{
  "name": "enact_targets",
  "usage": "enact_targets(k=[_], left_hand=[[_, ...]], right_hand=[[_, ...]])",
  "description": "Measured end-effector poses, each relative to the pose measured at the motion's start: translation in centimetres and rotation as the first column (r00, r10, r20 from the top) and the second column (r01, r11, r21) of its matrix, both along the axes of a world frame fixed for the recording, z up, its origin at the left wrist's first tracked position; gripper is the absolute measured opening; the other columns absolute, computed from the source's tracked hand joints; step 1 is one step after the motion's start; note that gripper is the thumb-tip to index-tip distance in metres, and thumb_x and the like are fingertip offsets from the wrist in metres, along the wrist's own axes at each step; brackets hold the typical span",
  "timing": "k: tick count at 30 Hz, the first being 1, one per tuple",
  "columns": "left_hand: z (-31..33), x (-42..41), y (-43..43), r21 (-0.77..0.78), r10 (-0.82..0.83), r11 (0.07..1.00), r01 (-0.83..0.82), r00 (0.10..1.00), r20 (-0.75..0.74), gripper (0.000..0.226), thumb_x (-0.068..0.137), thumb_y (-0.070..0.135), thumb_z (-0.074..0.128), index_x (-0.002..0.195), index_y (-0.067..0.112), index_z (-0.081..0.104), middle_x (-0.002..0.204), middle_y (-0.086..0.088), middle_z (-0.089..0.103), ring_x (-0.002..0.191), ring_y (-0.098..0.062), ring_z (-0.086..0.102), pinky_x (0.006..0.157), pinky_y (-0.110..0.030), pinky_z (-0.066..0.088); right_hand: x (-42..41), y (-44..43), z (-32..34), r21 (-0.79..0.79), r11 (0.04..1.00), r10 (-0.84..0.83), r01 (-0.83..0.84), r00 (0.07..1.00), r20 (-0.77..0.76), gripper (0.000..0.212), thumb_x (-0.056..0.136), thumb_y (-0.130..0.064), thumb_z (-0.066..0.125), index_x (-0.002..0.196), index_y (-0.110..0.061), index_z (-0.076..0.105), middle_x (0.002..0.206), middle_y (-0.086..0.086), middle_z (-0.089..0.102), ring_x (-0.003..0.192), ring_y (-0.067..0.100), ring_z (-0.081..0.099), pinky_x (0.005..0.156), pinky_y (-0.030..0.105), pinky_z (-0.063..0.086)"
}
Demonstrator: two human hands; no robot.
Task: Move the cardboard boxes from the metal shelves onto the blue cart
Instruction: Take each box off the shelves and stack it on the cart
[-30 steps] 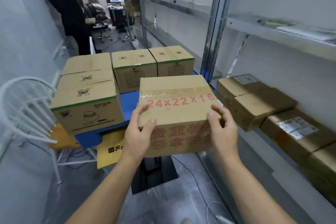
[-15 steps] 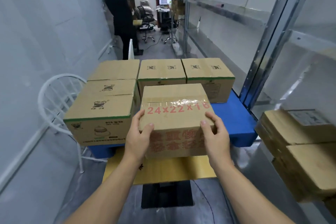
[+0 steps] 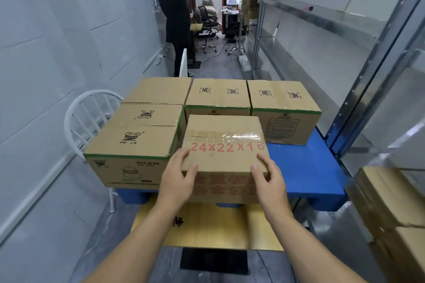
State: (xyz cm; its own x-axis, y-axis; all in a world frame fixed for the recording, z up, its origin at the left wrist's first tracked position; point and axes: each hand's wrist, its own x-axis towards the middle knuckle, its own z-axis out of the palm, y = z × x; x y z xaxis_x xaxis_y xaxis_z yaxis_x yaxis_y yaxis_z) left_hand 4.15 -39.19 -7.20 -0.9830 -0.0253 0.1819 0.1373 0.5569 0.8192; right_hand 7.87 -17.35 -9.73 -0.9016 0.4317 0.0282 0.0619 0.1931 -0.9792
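Hands [image 3: 178, 181] [image 3: 270, 182] grip box [image 3: 224, 145] stamped "24x22x16" in red.

Tan box [image 3: 224, 145] with red print; blue cart [image 3: 305, 167]; white chair [image 3: 89, 110]

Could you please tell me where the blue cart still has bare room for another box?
The only bare patch on the cart is at the front right. It is bordered by the held box, the right rear box and the cart's right edge by the shelf post. The left boxes and the back row crowd the rest.
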Motion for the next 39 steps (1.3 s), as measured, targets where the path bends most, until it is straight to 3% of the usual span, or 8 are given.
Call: enact_targets(k=[3,7,10,14,18,24,35,39], left_hand=[[1.0,-0.1,0.2,-0.218,-0.045,0.976,0.015,0.99,-0.135,0.043,0.099,0.03,0.054,0.141,0.025,0.049,0.156,0.008,0.031,0.139,-0.007,0.03,0.113,-0.027,0.023],[2.0,-1.4,-1.5,-0.391,-0.055,0.919,-0.057,0.962,-0.269,0.042,0.096,0.032,0.055,0.137,0.022,0.054,0.153,0.002,0.04,0.143,-0.016,0.03,0.12,-0.044,0.024],[2.6,-3.2,-3.6,-0.518,0.012,0.846,-0.124,0.977,-0.215,0.046,0.098,0.041,0.048,0.141,0.025,0.049,0.155,0.0,0.039,0.148,-0.02,0.023,0.123,-0.047,0.011],[2.8,-5.6,-6.0,-0.639,0.003,0.767,-0.061,0.996,-0.092,0.053,0.098,0.051,0.039,0.146,0.031,0.041,0.16,0.003,0.031,0.151,-0.022,0.015,0.122,-0.049,0.003],[2.6,-6.4,-7.1,-0.645,-0.031,0.764,0.009,0.999,-0.023,0.056,0.098,0.058,0.033,0.147,0.032,0.04,0.158,0.006,0.034,0.148,-0.019,0.021,0.121,-0.045,0.012],[2.4,-7.0,-7.5,-0.618,-0.055,0.786,0.009,0.997,-0.056,0.053,0.096,0.061,0.036,0.137,0.032,0.051,0.145,0.007,0.047,0.137,-0.016,0.035,0.115,-0.045,0.026],[1.7,-7.2,-7.7,-0.669,-0.106,0.742,0.04,0.993,-0.058,0.06,0.092,0.067,0.028,0.143,0.039,0.038,0.154,0.008,0.036,0.144,-0.017,0.026,0.118,-0.047,0.015],[1.5,-7.1,-7.3,-0.688,-0.131,0.724,0.057,0.99,-0.056,0.06,0.094,0.066,0.028,0.146,0.039,0.033,0.157,0.009,0.032,0.147,-0.017,0.023,0.119,-0.051,0.015]], right_hand=[[-0.6,0.1,0.2,0.013,1.0,0.011,-0.011,1.0,0.012,0.028,0.096,-0.046,0.057,0.115,-0.065,0.051,0.135,-0.021,0.051,0.124,0.01,0.049,0.103,0.047,0.047],[-0.7,-0.1,0.2,-0.007,1.0,0.006,-0.006,1.0,0.025,0.03,0.097,-0.042,0.056,0.124,-0.056,0.051,0.134,-0.019,0.053,0.122,0.011,0.051,0.1,0.044,0.05],[-0.9,-0.5,0.4,-0.025,1.0,0.009,-0.008,1.0,0.024,0.03,0.099,-0.04,0.054,0.125,-0.053,0.05,0.133,-0.017,0.052,0.118,0.009,0.052,0.089,0.032,0.05],[-1.6,-1.4,0.6,-0.038,0.999,0.025,-0.024,0.999,0.031,0.031,0.1,-0.041,0.052,0.127,-0.053,0.047,0.133,-0.017,0.051,0.113,0.001,0.05,0.081,0.027,0.047],[-2.0,-2.0,0.7,-0.052,0.999,0.011,-0.009,0.999,0.039,0.031,0.1,-0.041,0.051,0.129,-0.052,0.046,0.134,-0.015,0.05,0.111,-0.001,0.049,0.077,0.023,0.046],[-3.1,-2.5,0.7,-0.034,0.999,-0.017,0.018,0.998,0.055,0.032,0.1,-0.041,0.052,0.13,-0.048,0.048,0.134,-0.015,0.05,0.111,-0.002,0.048,0.076,0.021,0.044],[-3.6,-3.1,0.8,-0.02,0.999,-0.039,0.041,0.997,0.067,0.034,0.1,-0.039,0.052,0.134,-0.044,0.048,0.132,-0.014,0.051,0.109,-0.002,0.05,0.077,0.023,0.045],[-3.8,-3.1,0.7,0.021,0.998,-0.054,0.052,0.996,0.074,0.034,0.101,-0.042,0.051,0.134,-0.045,0.048,0.138,-0.013,0.049,0.117,0.009,0.049,0.085,0.029,0.044]])
